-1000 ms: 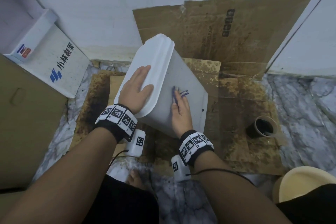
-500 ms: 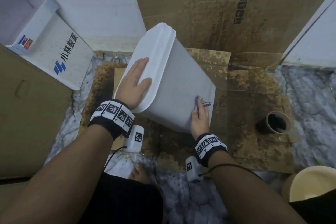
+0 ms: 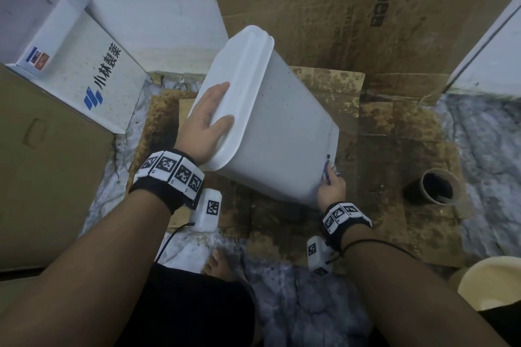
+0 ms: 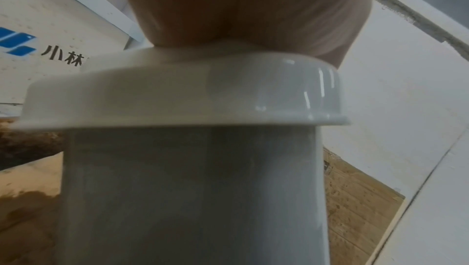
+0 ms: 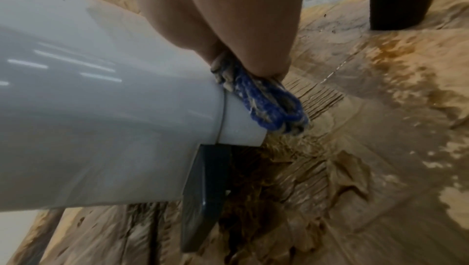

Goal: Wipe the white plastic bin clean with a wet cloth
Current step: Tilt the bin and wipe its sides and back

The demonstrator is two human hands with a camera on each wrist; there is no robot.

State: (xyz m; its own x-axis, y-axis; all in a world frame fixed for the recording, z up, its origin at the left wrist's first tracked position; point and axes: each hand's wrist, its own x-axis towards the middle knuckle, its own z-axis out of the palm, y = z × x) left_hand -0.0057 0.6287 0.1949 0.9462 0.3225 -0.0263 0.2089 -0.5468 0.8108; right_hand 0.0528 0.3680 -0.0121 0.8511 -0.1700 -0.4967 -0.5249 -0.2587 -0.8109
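Observation:
The white plastic bin [image 3: 284,138] leans tilted on wet cardboard, its lidded top [image 3: 245,76] up and to the left. My left hand [image 3: 208,121] lies flat on the lid with straight fingers; in the left wrist view the hand [image 4: 253,8] rests on the bin's rim [image 4: 177,92]. My right hand [image 3: 331,187] holds a bunched blue cloth [image 3: 328,170] against the bin's lower right corner. The right wrist view shows the cloth [image 5: 266,104] squeezed between the hand [image 5: 228,18] and the bin's wall [image 5: 101,108] near its base. The fingertips are hidden.
Soaked, stained cardboard [image 3: 394,135] covers the floor, with another sheet [image 3: 352,17] against the wall. A dark cup [image 3: 431,186] stands at the right, a cream tub [image 3: 490,282] at lower right. A white printed box [image 3: 93,73] and a brown carton [image 3: 42,163] are at the left. My bare foot [image 3: 218,262] is below the bin.
My right hand has slid the cloth down the bin's side from its middle to the lower corner. The left hand stays flat on the lid.

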